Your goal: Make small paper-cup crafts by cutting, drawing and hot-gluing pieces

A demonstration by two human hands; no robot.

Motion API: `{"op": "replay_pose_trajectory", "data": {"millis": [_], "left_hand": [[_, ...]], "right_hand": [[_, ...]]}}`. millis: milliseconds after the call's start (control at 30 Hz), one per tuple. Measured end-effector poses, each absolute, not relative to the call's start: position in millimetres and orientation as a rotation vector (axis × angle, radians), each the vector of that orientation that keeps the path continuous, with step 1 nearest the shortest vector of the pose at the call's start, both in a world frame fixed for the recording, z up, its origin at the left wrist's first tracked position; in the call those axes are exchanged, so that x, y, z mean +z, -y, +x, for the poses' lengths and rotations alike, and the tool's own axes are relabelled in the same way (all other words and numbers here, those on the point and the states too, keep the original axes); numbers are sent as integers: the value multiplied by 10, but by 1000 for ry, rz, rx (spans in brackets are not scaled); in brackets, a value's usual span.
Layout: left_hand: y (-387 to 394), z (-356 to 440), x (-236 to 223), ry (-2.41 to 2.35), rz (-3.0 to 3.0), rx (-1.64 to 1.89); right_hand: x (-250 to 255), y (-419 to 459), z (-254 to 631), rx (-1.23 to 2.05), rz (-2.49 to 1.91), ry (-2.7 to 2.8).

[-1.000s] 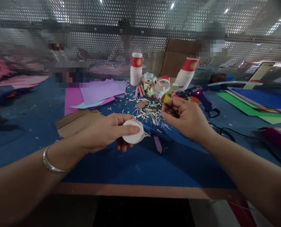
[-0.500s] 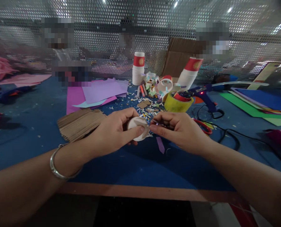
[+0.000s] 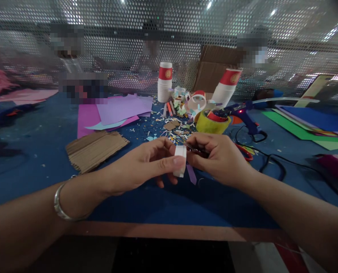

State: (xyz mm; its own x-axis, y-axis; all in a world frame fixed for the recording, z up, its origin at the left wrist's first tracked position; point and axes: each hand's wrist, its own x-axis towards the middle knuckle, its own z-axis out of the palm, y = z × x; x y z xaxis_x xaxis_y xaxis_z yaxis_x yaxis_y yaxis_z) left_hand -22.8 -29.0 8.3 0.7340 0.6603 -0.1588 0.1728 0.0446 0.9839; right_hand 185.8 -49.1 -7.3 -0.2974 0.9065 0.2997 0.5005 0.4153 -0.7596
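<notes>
A small white round piece that looks like the bottom of a paper cup is pinched between the thumb and fingers of my left hand. It is turned edge-on, its rim facing right. Close beside it, my right hand is closed around a thin dark tool, its tip near the cup piece's edge. Fingers hide most of the tool, so I cannot tell its kind. Just below the right fingers, a purple paper strip lies on the blue table.
Corrugated cardboard and purple paper sheets lie left. Behind are paper scraps, a cup stack, and another, tilted cup stack. A yellow tape roll, a lit glue gun and its cord are right.
My left hand has turned the cup piece from showing its flat round face to edge-on and shifted it right. My right hand stays nearly in place with the dark tool.
</notes>
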Motion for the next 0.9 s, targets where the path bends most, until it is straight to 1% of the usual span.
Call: {"op": "replay_pose_trajectory", "data": {"millis": [167,467,733,900], "left_hand": [[246,-264,28,-674,1572,474],[162,-325,-12,-706,1911,588],[68,-335,-113,-707,2077,835],[34,-368,-135,-700,2136,863]], "right_hand": [[-67,489,1860,706,-1162,1895],[17,516,1861,788,-1171,1751],[-12,495,1900,968,-1103,1784],[-18,470,1893,1078,-1116,1875]]}}
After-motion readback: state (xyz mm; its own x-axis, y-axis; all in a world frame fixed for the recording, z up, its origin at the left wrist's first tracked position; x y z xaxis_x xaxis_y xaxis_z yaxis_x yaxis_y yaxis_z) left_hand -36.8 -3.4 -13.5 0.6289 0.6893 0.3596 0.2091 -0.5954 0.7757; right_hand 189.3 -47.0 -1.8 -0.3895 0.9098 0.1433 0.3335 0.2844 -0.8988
